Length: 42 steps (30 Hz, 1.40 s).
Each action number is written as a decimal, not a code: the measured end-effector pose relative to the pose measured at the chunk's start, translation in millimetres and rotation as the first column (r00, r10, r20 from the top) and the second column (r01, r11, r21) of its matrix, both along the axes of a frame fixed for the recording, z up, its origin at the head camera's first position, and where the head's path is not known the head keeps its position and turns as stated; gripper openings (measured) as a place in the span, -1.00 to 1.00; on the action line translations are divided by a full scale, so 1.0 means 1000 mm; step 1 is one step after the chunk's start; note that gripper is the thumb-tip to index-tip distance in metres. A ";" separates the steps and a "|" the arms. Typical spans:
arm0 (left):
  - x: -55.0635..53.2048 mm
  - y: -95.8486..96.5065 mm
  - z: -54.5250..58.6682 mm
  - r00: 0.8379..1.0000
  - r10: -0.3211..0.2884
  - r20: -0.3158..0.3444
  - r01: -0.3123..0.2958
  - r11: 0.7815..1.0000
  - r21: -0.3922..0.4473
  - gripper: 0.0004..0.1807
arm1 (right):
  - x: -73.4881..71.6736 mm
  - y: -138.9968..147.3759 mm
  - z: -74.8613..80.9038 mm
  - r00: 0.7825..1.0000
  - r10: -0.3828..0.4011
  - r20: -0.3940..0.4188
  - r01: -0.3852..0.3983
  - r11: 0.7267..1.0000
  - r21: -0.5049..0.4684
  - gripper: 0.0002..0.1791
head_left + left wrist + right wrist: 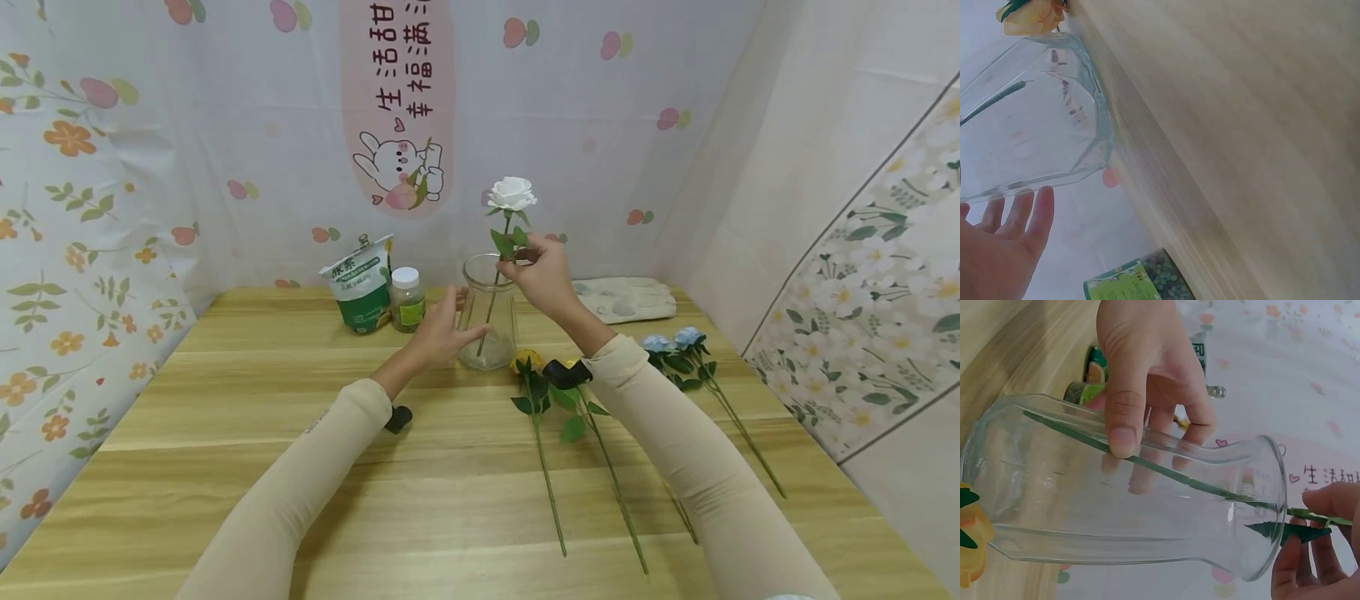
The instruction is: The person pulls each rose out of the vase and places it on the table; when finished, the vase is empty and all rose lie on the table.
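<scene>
A clear glass vase (506, 333) stands upright on the wooden table. My left hand (438, 329) holds its left side; in the right wrist view the thumb (1124, 434) lies across the near wall, with fingers behind the glass. Above the rim, my right hand (546, 279) pinches the stem of a white rose (513, 193) near its green leaves (502, 243). The stem (1166, 473) slants down inside the vase, its cut end close to the base. Only the vase's lower part (1100, 140) shows in the left wrist view.
Left of the vase are a green-and-white pouch (363, 292) and a white-capped jar (408, 302). Yellow roses (527, 360) lie in front of it, stems toward me. Blue roses (687, 337) lie at right, and a pale glove (630, 300) at the back.
</scene>
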<state>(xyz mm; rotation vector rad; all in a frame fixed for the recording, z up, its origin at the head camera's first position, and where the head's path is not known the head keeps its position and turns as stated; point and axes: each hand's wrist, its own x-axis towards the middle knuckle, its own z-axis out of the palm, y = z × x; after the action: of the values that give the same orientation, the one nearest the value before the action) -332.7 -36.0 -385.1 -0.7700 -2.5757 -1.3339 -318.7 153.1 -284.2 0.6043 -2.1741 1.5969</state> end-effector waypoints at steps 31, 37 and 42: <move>0.002 -0.001 0.002 1.000 0.016 -0.016 -0.016 1.000 -0.025 -0.24 | -0.002 0.029 -0.003 0.986 -0.165 0.008 0.148 0.860 -0.488 -0.69; 0.003 -0.001 0.003 1.000 0.009 0.009 -0.008 1.000 -0.022 -0.21 | 0.001 0.036 0.007 0.984 -0.180 -0.015 0.148 0.847 -0.511 -0.77; 0.003 -0.001 0.003 1.000 0.008 -0.013 -0.008 1.000 -0.030 -0.20 | 0.000 0.049 0.018 0.985 -0.166 -0.049 0.115 0.839 -0.532 -0.73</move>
<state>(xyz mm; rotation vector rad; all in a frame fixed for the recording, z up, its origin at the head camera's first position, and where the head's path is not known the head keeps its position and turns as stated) -329.6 -37.0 -382.2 -0.7696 -2.5920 -1.2870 -318.5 202.3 -266.0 0.3270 -1.5580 1.9266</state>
